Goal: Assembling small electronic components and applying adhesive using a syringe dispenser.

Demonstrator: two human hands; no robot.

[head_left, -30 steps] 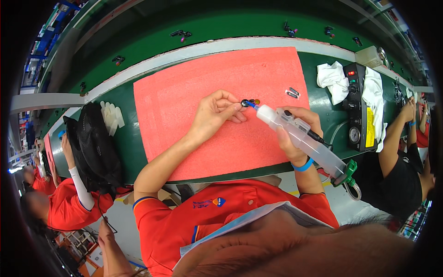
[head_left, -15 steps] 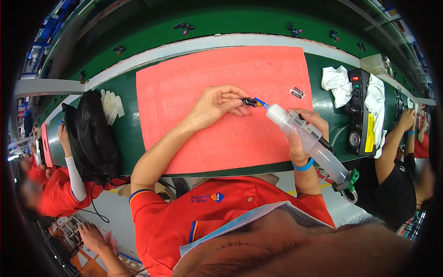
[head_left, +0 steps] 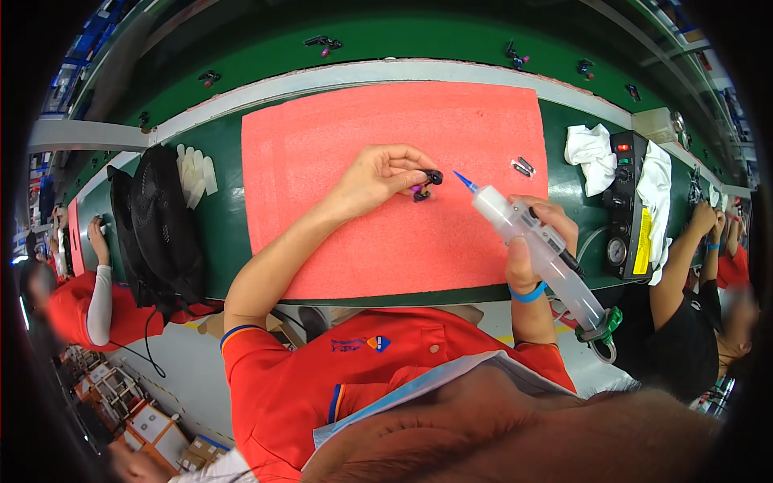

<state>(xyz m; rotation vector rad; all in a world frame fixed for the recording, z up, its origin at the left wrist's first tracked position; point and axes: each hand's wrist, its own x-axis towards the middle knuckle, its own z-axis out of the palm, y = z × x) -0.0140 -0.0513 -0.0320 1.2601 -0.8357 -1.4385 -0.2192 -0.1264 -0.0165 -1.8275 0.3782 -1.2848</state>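
Left hand: the person's left hand [head_left: 385, 173] is pinching a small dark part [head_left: 435, 177] between thumb and fingers, the other fingers curling in behind.
Dark part: it is sitting at those fingertips over the middle of the pink mat [head_left: 362, 258], showing a touch of purple on its lower side; I cannot tell whether it is brushing the mat.
Right hand: the right hand [head_left: 539, 237] is wrapping around a translucent syringe [head_left: 568, 291], and a blue band [head_left: 527, 293] is circling that wrist.
Syringe: its blue needle tip [head_left: 465, 182] is pointing toward the far edge of the mat, standing apart from the dark part, while its green cap [head_left: 604, 324] is hanging out past the near edge of the surface [head_left: 225, 233].
Dark strips: two little strips [head_left: 523, 167] are lying by the mat's right edge, nearer its far right corner.
Left of the mat: a black bag [head_left: 165, 233] is slumping across the surface, with pale finger-shaped pieces [head_left: 195, 175] lying between it and the mat's left edge.
Right of the mat: a black control box [head_left: 624, 193] is standing between two white cloths [head_left: 591, 157], the right one draping against it.
Neighbours: a person in black [head_left: 684, 322] is working off to the right.
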